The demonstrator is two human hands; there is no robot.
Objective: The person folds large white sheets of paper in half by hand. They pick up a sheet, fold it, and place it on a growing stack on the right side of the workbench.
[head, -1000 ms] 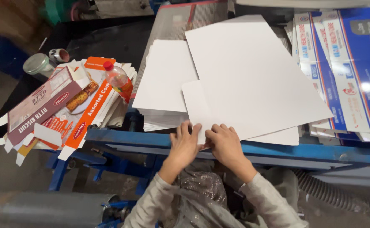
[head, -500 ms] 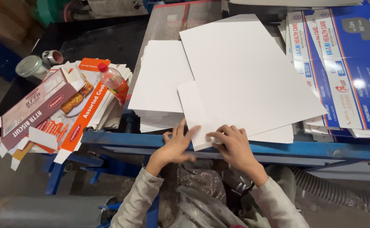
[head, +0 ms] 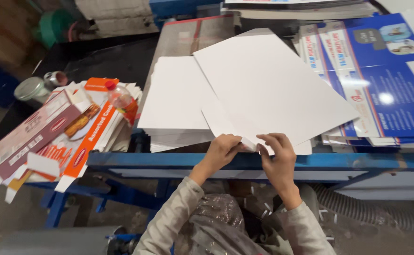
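Blue metal workbench (head: 169, 160) across a dim workshop, dark floor below, grey ribbed hose (head: 358, 212) under the right end. Upper right: stack of blue printed carton sheets (head: 386, 85), glossy, overlapping the bench edge. Centre: large white card sheet (head: 273, 85), lying tilted over the other stacks, near corner overhanging the bench rail. Beside it, to the left: squared stack of white sheets (head: 174, 101), partly covered by the large sheet. Far left: heap of flattened orange and maroon printed cartons (head: 51, 137), fanned out and hanging off the bench edge; on top, small clear bottle with red cap (head: 120, 97), lying on its side. Behind the heap: two round metal tins (head: 32, 89), just beside one another. Near edge, centre: narrow white sheet (head: 221, 123) under the large one, its lower corner pinched from both sides. Left hand (head: 222, 150) curled at the sheet's near edge, fingers closed on it. Right hand (head: 277, 153) clamped on the same corner, thumb on top, fingers beneath. Both hands close together, grey sleeves below the rail.
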